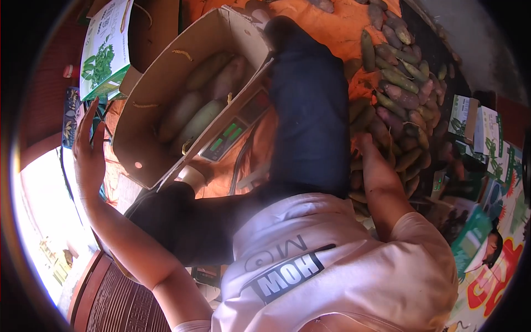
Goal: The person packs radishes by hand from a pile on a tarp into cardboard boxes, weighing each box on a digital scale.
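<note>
My left hand (90, 146) is raised at the left with its fingers stretched out, near the lower edge of a white and green carton (105, 52). Whether the fingertips touch that carton I cannot tell. To its right stands an open cardboard box (138, 124) holding several long green and pinkish radishes (200, 119). My right hand (363, 145) reaches down to the near left side of a big pile of similar radishes (399, 83). Its fingers are partly hidden and dim, so their grip does not show.
A scale with a lit green display (224, 141) sits by the box. Orange sheeting (298, 8) lies under the pile. My dark-trousered leg (310, 110) stands between box and pile. More printed cartons (489, 133) are at the far right, a brown ribbed seat (119, 299) at lower left.
</note>
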